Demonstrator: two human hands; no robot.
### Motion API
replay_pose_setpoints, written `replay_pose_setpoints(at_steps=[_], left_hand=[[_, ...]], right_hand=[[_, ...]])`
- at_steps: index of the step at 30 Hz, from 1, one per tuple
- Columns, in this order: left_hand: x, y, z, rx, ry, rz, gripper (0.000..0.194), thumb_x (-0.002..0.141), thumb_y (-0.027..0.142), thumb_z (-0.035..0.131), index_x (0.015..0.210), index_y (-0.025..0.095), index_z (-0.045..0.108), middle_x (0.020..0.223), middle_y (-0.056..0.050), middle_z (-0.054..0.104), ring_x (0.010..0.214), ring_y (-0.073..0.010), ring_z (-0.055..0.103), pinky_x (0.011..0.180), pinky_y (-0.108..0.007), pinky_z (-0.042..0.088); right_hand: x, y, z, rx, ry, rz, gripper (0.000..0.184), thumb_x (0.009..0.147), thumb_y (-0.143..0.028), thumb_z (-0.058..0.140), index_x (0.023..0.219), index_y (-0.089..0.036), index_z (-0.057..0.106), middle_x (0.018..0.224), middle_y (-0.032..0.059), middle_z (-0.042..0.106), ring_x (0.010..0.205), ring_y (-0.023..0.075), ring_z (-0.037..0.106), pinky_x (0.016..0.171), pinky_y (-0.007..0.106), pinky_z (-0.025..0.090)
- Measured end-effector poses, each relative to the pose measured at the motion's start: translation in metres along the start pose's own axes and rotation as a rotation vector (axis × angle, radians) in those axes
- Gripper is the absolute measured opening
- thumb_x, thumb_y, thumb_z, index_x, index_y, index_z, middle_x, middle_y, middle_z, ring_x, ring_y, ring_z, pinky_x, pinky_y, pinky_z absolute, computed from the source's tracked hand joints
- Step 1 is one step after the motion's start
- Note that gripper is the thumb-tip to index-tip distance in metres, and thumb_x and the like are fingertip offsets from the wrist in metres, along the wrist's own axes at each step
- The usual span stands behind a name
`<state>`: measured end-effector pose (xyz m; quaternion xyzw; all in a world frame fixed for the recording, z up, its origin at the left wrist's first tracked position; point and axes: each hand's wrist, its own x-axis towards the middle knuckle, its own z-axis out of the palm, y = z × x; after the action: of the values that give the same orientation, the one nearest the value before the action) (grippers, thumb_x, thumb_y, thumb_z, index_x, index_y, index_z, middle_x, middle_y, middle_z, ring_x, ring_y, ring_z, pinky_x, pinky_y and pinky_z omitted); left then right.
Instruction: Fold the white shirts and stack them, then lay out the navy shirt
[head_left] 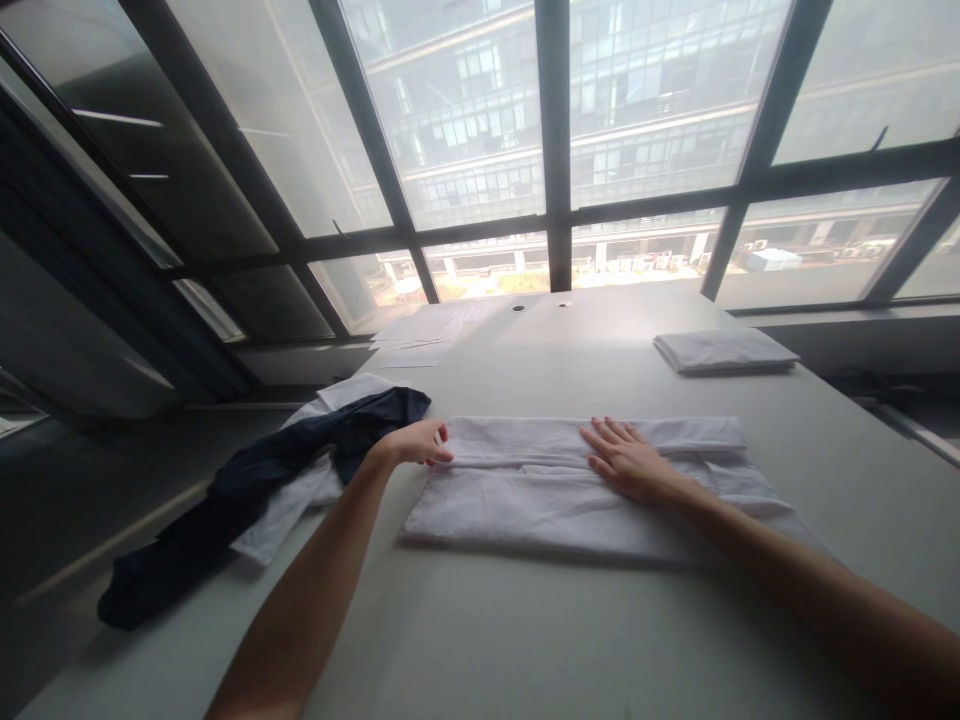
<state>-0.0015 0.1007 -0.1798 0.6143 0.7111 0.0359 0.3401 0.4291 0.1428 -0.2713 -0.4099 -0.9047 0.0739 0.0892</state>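
Note:
A white garment (540, 500) lies partly folded into a long strip across the grey table (525, 640). My left hand (420, 442) is at its left end, fingers curled and pinching the cloth's upper left corner. My right hand (626, 460) lies flat on the middle of the garment, fingers stretched out and pressing it down.
A dark navy garment (247, 485) lies heaped over another white one (300, 495) at the table's left edge. A folded white cloth (724, 350) sits at the far right. Sheets of paper (424, 335) lie at the far end, below large windows (555, 150).

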Motion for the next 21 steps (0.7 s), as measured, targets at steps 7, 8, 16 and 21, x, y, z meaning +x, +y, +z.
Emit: replay_pose_setpoints(at_steps=[7, 8, 16, 21], left_hand=[[0.000, 0.004, -0.002, 0.023, -0.004, 0.050, 0.047, 0.056, 0.043, 0.081, 0.091, 0.018, 0.061, 0.070, 0.001, 0.066, 0.067, -0.0200, 0.063, 0.062, -0.027, 0.047], [0.000, 0.003, -0.002, 0.040, -0.008, 0.046, 0.047, 0.055, 0.043, 0.081, 0.091, 0.017, 0.062, 0.069, 0.001, 0.065, 0.067, -0.0203, 0.063, 0.061, -0.027, 0.047], [-0.004, 0.024, 0.006, 0.243, 0.189, 0.082, 0.045, 0.073, 0.041, 0.075, 0.110, 0.017, 0.069, 0.099, -0.008, 0.072, 0.092, -0.0269, 0.068, 0.085, -0.033, 0.051], [0.005, 0.071, 0.068, 0.278, 0.553, 0.520, 0.048, 0.102, 0.041, 0.044, 0.140, 0.014, 0.057, 0.141, -0.015, 0.060, 0.132, -0.0256, 0.054, 0.115, -0.039, 0.038]], right_hand=[[0.000, -0.003, -0.005, -0.011, -0.022, 0.010, 0.064, 0.104, -0.051, 0.029, 0.159, -0.020, 0.036, 0.166, 0.0151, 0.027, 0.154, 0.0343, 0.020, 0.123, 0.056, 0.018], [-0.001, -0.004, -0.006, -0.012, -0.022, 0.010, 0.064, 0.104, -0.051, 0.028, 0.159, -0.020, 0.036, 0.166, 0.0150, 0.027, 0.155, 0.0343, 0.020, 0.123, 0.056, 0.019], [-0.001, -0.007, -0.008, -0.003, -0.035, 0.023, 0.064, 0.104, -0.052, 0.029, 0.160, -0.021, 0.036, 0.166, 0.0150, 0.026, 0.154, 0.0345, 0.019, 0.123, 0.057, 0.018], [0.002, -0.005, -0.008, 0.109, -0.039, 0.066, 0.067, 0.100, -0.048, 0.043, 0.160, -0.020, 0.033, 0.168, 0.0153, 0.019, 0.156, 0.0334, 0.012, 0.124, 0.057, 0.014]])
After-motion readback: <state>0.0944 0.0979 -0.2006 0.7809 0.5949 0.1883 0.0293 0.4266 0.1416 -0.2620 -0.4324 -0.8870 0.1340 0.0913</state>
